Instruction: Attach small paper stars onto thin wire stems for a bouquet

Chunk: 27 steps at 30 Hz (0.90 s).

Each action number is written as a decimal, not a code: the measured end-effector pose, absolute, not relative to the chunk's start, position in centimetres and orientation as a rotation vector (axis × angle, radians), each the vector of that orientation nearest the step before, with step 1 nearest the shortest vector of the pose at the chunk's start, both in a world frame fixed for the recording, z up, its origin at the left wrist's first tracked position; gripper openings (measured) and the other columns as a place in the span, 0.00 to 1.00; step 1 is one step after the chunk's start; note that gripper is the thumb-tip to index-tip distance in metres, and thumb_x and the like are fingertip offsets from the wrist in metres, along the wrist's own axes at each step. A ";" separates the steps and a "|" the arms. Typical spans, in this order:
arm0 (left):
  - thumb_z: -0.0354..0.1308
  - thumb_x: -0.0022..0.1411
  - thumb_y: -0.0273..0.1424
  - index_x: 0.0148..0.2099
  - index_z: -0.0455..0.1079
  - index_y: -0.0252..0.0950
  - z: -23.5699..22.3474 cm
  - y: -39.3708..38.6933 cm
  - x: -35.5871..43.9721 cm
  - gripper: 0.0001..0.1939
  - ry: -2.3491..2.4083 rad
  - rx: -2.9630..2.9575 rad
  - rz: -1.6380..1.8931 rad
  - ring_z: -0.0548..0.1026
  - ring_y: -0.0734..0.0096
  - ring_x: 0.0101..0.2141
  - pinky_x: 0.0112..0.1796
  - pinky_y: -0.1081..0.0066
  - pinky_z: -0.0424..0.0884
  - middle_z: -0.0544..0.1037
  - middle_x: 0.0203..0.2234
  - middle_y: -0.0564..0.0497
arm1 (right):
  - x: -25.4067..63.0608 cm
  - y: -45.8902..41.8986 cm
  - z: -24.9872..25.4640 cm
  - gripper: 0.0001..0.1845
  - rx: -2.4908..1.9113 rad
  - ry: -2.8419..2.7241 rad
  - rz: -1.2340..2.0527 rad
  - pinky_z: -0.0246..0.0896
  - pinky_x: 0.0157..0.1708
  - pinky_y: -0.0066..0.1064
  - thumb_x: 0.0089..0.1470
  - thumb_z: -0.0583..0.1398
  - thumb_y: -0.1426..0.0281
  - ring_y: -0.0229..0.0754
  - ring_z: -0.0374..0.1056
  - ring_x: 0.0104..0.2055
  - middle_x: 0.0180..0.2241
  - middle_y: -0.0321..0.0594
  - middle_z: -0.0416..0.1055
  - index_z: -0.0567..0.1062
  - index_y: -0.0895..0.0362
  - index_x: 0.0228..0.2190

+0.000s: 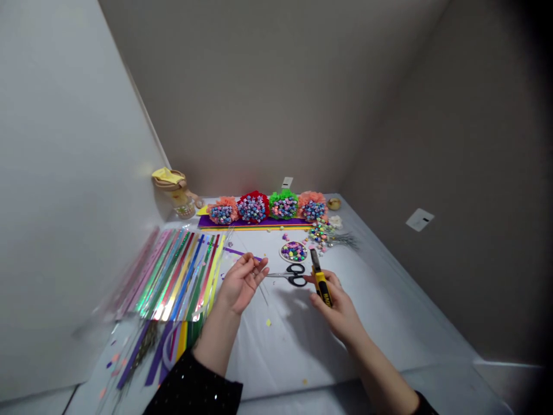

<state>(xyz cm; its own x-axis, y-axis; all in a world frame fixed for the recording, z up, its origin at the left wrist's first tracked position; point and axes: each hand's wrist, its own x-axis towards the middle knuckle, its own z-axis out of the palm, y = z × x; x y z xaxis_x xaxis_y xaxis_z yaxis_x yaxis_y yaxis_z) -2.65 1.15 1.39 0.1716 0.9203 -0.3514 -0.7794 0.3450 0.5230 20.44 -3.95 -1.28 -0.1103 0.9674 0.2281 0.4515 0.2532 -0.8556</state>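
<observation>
My right hand (334, 304) is closed around a yellow and black utility knife (320, 280) with its blade pointing away from me. My left hand (242, 281) pinches a thin strip of paper between fingertips, palm turned up; the strip is too thin to make out clearly. Black-handled scissors (292, 275) lie on the white tabletop (389, 311) between my two hands. Just beyond them sits a small round dish (294, 252) filled with tiny coloured paper stars.
Several shiny coloured paper strips (179, 276) lie fanned at the left. Paper flower bunches (268, 206) line a purple sheet at the back. Loose stars and wire stems (332, 235) lie at the back right. A jar (179, 193) stands in the corner.
</observation>
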 end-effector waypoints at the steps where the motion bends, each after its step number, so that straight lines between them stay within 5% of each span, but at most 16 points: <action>1: 0.54 0.57 0.17 0.34 0.66 0.33 1.2 1.2 -2.7 0.06 0.683 0.243 1.225 0.78 0.68 0.36 0.39 0.67 0.75 0.74 0.23 0.54 | 20.4 -4.0 -1.2 0.18 -1.313 -1.708 0.801 0.55 0.52 0.38 0.54 0.56 0.61 0.49 0.61 0.51 0.45 0.46 0.62 0.73 0.55 0.44; 9: 0.61 0.53 0.21 0.35 0.67 0.33 0.7 1.0 -2.8 0.07 0.697 0.345 1.185 0.78 0.66 0.37 0.36 0.72 0.74 0.74 0.26 0.53 | 19.6 -4.8 -0.6 0.19 -1.264 -1.657 1.101 0.57 0.49 0.41 0.52 0.57 0.55 0.51 0.64 0.48 0.44 0.48 0.66 0.76 0.56 0.36; 16: 0.67 0.48 0.29 0.33 0.65 0.36 1.3 0.8 -1.9 0.13 0.819 0.496 1.514 0.71 0.82 0.25 0.24 0.83 0.66 0.71 0.25 0.57 | 16.7 -7.1 -1.2 0.29 -1.106 -1.141 1.653 0.43 0.59 0.47 0.46 0.60 0.49 0.56 0.55 0.60 0.57 0.48 0.62 0.74 0.54 0.44; 21: 0.58 0.59 0.32 0.35 0.64 0.36 1.7 -0.5 -1.3 0.06 1.072 0.984 1.905 0.73 0.76 0.29 0.33 0.74 0.71 0.72 0.27 0.54 | 15.1 -7.9 -1.0 0.28 -1.020 -1.103 1.730 0.41 0.59 0.47 0.48 0.61 0.51 0.55 0.55 0.60 0.57 0.47 0.63 0.74 0.55 0.46; 27: 0.55 0.61 0.27 0.36 0.65 0.37 1.5 -1.6 -0.9 0.01 1.060 1.425 1.950 0.74 0.72 0.31 0.34 0.69 0.72 0.73 0.29 0.52 | 14.1 -7.5 -0.2 0.27 -1.020 -1.135 1.682 0.44 0.58 0.46 0.48 0.61 0.52 0.54 0.55 0.59 0.57 0.47 0.63 0.74 0.55 0.46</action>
<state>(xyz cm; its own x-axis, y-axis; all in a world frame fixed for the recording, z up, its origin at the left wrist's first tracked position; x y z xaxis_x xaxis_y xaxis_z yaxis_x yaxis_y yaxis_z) -0.91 -1.59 1.48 -0.3282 0.7643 0.5551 0.0498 -0.5728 0.8182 14.12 -7.53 -0.23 -0.3125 0.9356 -0.1645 -0.1977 -0.2334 -0.9521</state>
